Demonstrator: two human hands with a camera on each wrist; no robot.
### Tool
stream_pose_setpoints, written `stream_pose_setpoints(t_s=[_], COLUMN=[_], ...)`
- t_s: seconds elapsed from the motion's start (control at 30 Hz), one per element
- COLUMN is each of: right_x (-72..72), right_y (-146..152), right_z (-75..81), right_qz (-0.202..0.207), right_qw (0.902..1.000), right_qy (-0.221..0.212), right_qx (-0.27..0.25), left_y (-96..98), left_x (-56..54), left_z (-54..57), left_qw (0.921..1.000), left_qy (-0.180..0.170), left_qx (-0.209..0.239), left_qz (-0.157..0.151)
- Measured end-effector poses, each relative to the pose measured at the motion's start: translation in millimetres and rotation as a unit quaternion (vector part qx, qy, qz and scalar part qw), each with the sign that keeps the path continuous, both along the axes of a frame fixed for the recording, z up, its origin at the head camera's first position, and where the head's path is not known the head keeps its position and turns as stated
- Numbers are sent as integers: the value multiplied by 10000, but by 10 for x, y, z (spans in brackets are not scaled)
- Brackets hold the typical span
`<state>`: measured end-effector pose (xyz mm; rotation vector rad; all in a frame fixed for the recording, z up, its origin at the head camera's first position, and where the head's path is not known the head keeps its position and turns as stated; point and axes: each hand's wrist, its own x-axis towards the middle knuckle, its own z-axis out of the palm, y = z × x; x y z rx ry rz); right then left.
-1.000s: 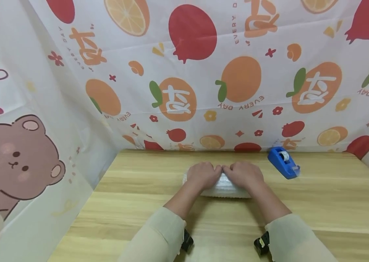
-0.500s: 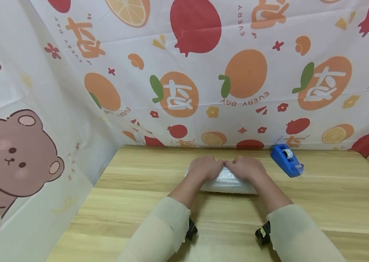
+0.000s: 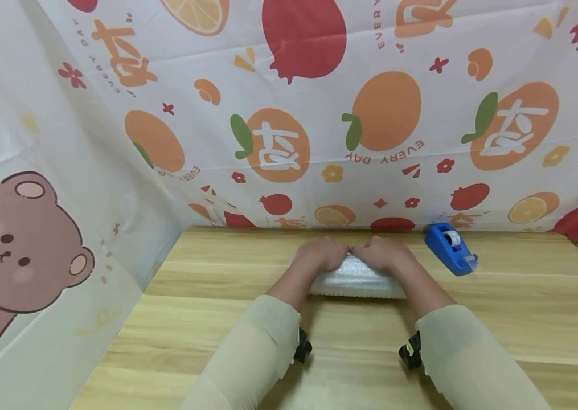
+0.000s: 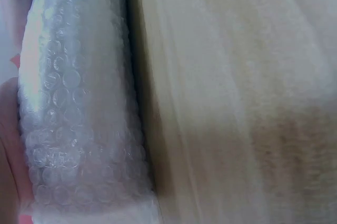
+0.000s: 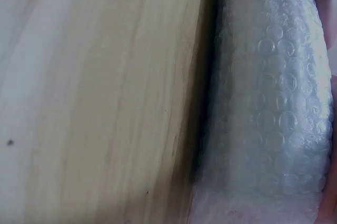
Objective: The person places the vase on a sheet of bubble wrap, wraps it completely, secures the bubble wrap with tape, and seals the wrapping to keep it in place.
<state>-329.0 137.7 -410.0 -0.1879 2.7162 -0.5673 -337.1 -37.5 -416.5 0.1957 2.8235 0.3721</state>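
A roll of clear bubble wrap (image 3: 357, 279) lies crosswise on the wooden table, toward the back edge. My left hand (image 3: 319, 253) grips its left part from above, and my right hand (image 3: 382, 253) grips the right part. The two thumbs meet near the middle of the roll, while most fingers are hidden on its far side. Up close in the left wrist view, the bubble wrap (image 4: 79, 97) curves down to the table, with part of a hand at the left edge. The right wrist view has the bubble wrap (image 5: 268, 103) along its right side.
A blue tape dispenser (image 3: 447, 247) with a roll of tape stands right of the hands near the table's back edge. Behind the wooden table (image 3: 206, 302) hangs a fruit-print cloth (image 3: 319, 136). Another cloth with a bear print (image 3: 22, 239) covers the left side.
Both hands and the bubble wrap roll have moved slightly away, toward the back edge, with the forearms reaching further forward. The head view has shifted a little. The tape dispenser stays put.
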Motion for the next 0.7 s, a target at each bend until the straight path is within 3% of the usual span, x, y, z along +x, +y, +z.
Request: stream_pose_setpoints(t_s=[0.13, 0.37, 0.5, 0.7], right_x=[-31, -88, -78, -73], right_y=[4, 4, 3, 9], right_z=[15, 84, 76, 29], right_qz=[-76, -55, -101, -193], right_qw=[9998, 10000, 9998, 9989], right_qy=[-156, 15, -154, -372], right_qx=[0, -47, -92, -226], left_y=[-14, -23, -26, -31], left_x=[-22, -87, -102, -102], left_z=[13, 103, 88, 45], left_qw=[9998, 9994, 9986, 9972], left_qy=[-184, -253, -337, -560], left_qx=[87, 185, 247, 386], left_qz=[-77, -161, -320, -303])
